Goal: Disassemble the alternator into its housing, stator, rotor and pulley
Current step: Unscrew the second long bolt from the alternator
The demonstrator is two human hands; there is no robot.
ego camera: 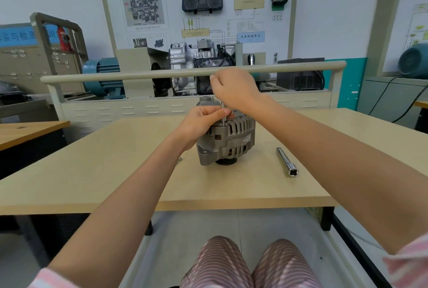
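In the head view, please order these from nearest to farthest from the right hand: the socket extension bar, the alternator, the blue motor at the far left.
1. alternator: directly under the right hand.
2. socket extension bar: on the table, right of the alternator.
3. blue motor: behind the bench rail, far left.

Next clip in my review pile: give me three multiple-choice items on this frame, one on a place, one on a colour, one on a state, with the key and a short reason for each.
1. Where does the socket extension bar lie?
A. On the table, on the person's right of the alternator
B. On top of the alternator
C. On the floor

2. What colour is the alternator housing?
A. Red
B. Grey
C. Blue

3. What is the right hand doing?
A. Resting flat on the table
B. Hanging idle
C. Gripping a thin metal tool above the alternator

Key: 1 A, the bar lies on the table, apart from the alternator; 2 B, its ribbed casing is grey metal; 3 C, its fingers curl round the upright tool shaft, which the left hand pinches lower down.
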